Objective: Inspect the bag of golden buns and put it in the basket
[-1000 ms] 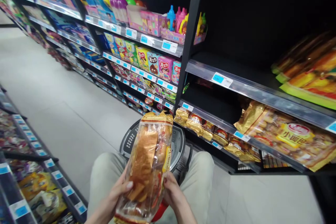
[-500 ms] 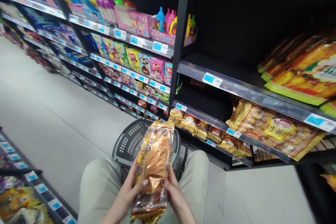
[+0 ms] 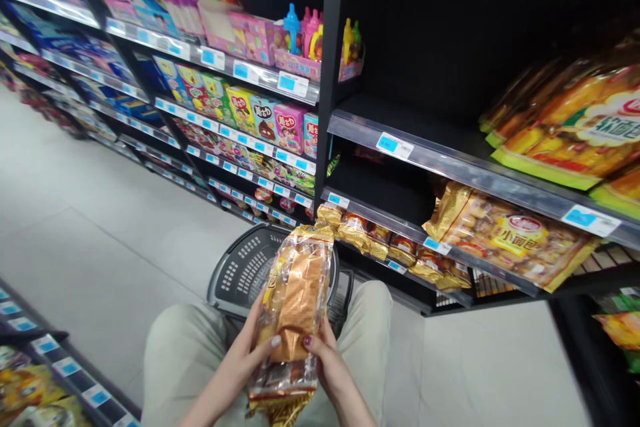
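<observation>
A clear and gold bag of small breads (image 3: 300, 287) is held upright in front of me, above my knees. My left hand (image 3: 253, 347) grips its left side, thumb on the front, while my right hand (image 3: 327, 360) closes round the right side with its thumb on the gold panel. Behind the bag stands a dark grey shopping basket (image 3: 240, 267) on the floor, partly hidden by it. To the right, another bag of small breads (image 3: 520, 233) lies on a lower shelf, and several gold-wrapped packs (image 3: 403, 250) sit on the shelf below.
Shelves with price tags run along the front; coloured snack boxes (image 3: 265, 120) and toy-topped candy bottles (image 3: 293, 27) fill the left bay. Large bread bags (image 3: 575, 127) lean on the right shelf. Another shelf edge (image 3: 65, 363) borders the lower left. Tiled floor (image 3: 125, 247) lies between.
The view has shifted slightly, so the shelves appear a little further left and higher. Both hands keep the same hold on the bag of small breads.
</observation>
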